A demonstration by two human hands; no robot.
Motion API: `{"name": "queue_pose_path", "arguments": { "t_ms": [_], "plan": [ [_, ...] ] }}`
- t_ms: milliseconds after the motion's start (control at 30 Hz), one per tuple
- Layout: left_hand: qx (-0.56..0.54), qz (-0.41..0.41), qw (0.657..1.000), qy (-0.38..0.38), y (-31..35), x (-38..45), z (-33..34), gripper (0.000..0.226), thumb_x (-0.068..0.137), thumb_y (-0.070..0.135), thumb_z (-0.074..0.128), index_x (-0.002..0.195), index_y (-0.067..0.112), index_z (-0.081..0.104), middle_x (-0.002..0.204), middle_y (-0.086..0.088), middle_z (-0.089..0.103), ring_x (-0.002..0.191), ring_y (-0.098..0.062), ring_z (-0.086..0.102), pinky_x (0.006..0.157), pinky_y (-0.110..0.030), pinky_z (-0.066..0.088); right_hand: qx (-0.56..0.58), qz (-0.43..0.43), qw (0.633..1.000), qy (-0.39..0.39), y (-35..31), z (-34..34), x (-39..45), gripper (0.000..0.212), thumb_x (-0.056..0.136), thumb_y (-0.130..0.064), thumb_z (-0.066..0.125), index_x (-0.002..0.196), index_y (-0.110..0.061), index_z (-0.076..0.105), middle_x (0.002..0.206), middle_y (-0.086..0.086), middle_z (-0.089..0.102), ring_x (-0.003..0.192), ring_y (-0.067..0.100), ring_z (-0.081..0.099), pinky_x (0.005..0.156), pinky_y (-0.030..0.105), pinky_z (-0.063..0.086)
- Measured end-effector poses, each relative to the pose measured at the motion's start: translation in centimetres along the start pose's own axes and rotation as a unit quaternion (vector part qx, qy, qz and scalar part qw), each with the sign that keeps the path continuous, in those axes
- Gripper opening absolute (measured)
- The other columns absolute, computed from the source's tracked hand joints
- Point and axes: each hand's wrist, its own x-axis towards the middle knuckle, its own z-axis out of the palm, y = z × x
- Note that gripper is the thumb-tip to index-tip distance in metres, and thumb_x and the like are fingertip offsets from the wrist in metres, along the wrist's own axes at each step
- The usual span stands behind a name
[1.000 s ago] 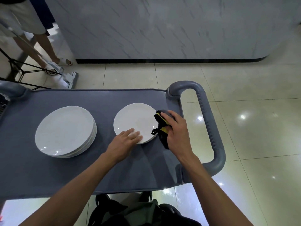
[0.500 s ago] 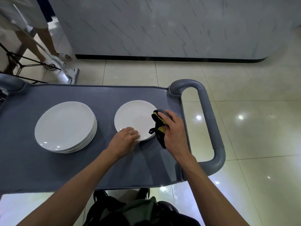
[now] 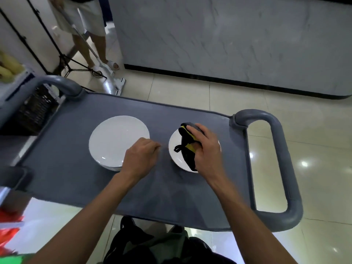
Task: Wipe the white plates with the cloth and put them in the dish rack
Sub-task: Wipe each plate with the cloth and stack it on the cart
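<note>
A person's right hand [image 3: 206, 149] presses a black-and-yellow cloth [image 3: 187, 147], fingers wrapped over it, onto a single white plate [image 3: 176, 155] on the grey cart surface [image 3: 76, 168]. The left hand [image 3: 140, 159], fingers loosely curled and holding nothing, hovers between that plate and the stacked plates [image 3: 116, 140]; steadying the rim would likely help the wipe.

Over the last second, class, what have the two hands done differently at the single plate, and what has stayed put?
The right hand has slid the black and yellow cloth from the single plate's right edge onto its face. The left hand has let go of that plate's near rim and now lies curled on the grey cart top between the plates. The stack of plates has stayed put.
</note>
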Motion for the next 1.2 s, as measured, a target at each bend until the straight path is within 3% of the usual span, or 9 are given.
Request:
{"name": "queue_pose_path", "arguments": {
  "t_ms": [133, 300, 467, 667, 767, 933, 1067, 1200],
  "plan": [
    [0.000, -0.077, 0.995, 0.059, -5.0, -0.6, -3.6, 0.014, 0.086, 0.008, 0.075, 0.098, 0.014, 0.078, 0.094, 0.000, 0.076, 0.094, -0.027, 0.067, 0.073, -0.038, 0.055, 0.018, -0.022, 0.999, -0.044, -3.5, 3.4, 1.6, 0.048, 0.092, 0.004, 0.057, 0.134, -0.019, 0.062, 0.141, 0.002, 0.054, 0.126, 0.023, 0.048, 0.108, 0.017, 0.029],
    [-0.057, -0.260, 0.961, 0.082, -11.8, -2.0, -6.5, 0.021, 0.088, 0.016, 0.072, 0.109, 0.016, 0.074, 0.104, 0.002, 0.071, 0.097, -0.022, 0.062, 0.081, -0.033, 0.047, 0.095, -0.051, 0.991, -0.076, -8.9, 8.1, 3.7, 0.049, 0.089, 0.011, 0.055, 0.131, -0.013, 0.064, 0.135, 0.000, 0.058, 0.125, 0.017, 0.052, 0.108, 0.027, 0.040],
    [-0.076, -0.374, 0.924, 0.003, -16.3, -2.7, -7.5, 0.029, 0.087, 0.033, 0.073, 0.113, 0.020, 0.069, 0.112, 0.001, 0.066, 0.102, -0.025, 0.063, 0.089, -0.042, 0.051, 0.162, -0.034, 0.981, -0.105, -12.9, 13.4, 5.3, 0.051, 0.087, 0.012, 0.053, 0.128, -0.014, 0.065, 0.131, -0.004, 0.060, 0.120, 0.006, 0.053, 0.103, 0.015, 0.038],
    [-0.150, -0.404, 0.903, -0.003, -17.6, -2.4, -7.1, 0.026, 0.078, 0.033, 0.080, 0.099, 0.023, 0.069, 0.094, 0.005, 0.070, 0.092, -0.021, 0.066, 0.084, -0.041, 0.053, 0.143, -0.013, 0.982, -0.121, -13.2, 18.7, 5.9, 0.050, 0.087, 0.007, 0.054, 0.129, -0.017, 0.064, 0.129, -0.012, 0.058, 0.120, 0.008, 0.052, 0.104, 0.017, 0.037],
    [-0.155, -0.421, 0.894, -0.004, -18.0, -2.0, -6.9, 0.026, 0.074, 0.032, 0.081, 0.095, 0.025, 0.067, 0.090, 0.007, 0.069, 0.089, -0.020, 0.066, 0.082, -0.039, 0.054, 0.108, -0.019, 0.987, -0.114, -12.2, 20.1, 5.9, 0.050, 0.087, 0.007, 0.055, 0.130, -0.016, 0.064, 0.132, -0.007, 0.059, 0.122, 0.011, 0.050, 0.108, 0.020, 0.035],
    [-0.148, -0.425, 0.893, 0.003, -18.5, -1.7, -6.4, 0.022, 0.074, 0.032, 0.079, 0.088, 0.027, 0.063, 0.086, 0.010, 0.067, 0.085, -0.017, 0.065, 0.079, -0.039, 0.055, 0.036, -0.061, 0.987, -0.147, -10.8, 21.2, 5.6, 0.049, 0.086, 0.003, 0.060, 0.133, -0.013, 0.062, 0.139, 0.002, 0.057, 0.128, 0.027, 0.050, 0.105, 0.045, 0.042],
    [-0.150, -0.424, 0.893, 0.013, -18.5, -1.8, -6.1, 0.022, 0.074, 0.030, 0.078, 0.089, 0.027, 0.063, 0.085, 0.010, 0.067, 0.083, -0.016, 0.065, 0.077, -0.036, 0.054, -0.079, -0.093, 0.974, -0.190, -10.3, 21.2, 4.6, 0.050, 0.091, -0.001, 0.058, 0.138, -0.017, 0.057, 0.151, 0.007, 0.045, 0.140, 0.031, 0.039, 0.108, 0.051, 0.037],
    [-0.159, -0.427, 0.890, 0.026, -18.5, -1.8, -5.9, 0.022, 0.074, 0.028, 0.079, 0.088, 0.026, 0.062, 0.082, 0.011, 0.066, 0.081, -0.016, 0.064, 0.074, -0.035, 0.053, -0.163, -0.133, 0.947, -0.244, -9.7, 21.1, 3.9, 0.060, 0.093, -0.017, 0.060, 0.150, -0.022, 0.042, 0.162, 0.006, 0.026, 0.152, 0.029, 0.016, 0.117, 0.047, 0.025]
  ]
}}
